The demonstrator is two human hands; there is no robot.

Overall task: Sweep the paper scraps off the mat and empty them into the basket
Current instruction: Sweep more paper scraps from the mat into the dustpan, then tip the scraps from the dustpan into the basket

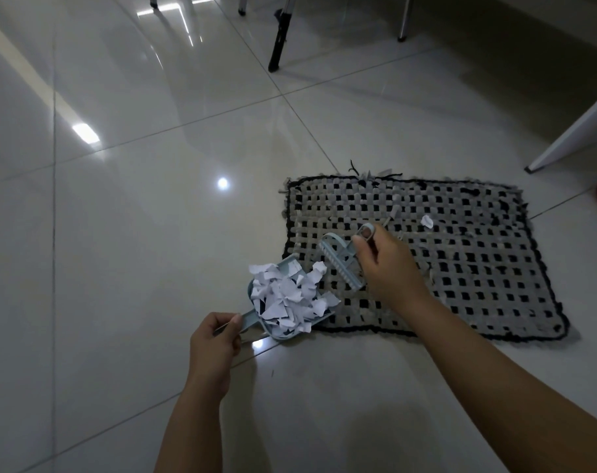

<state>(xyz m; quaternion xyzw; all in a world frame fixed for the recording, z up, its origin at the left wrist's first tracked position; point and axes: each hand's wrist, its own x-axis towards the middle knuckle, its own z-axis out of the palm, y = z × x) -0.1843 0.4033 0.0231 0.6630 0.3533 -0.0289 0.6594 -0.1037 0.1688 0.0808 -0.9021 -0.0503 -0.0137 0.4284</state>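
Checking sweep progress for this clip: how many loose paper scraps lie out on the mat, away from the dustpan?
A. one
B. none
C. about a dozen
A: a single white scrap lies on the woven mat beyond the right hand, which holds the brush; the other scraps are heaped in or at the mouth of the dustpan that the left hand holds.

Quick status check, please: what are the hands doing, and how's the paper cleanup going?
Left hand holds dustpan handle; right hand grips brush. Scraps heaped in pan at mat edge. One scrap left on mat. Nothing blocking.
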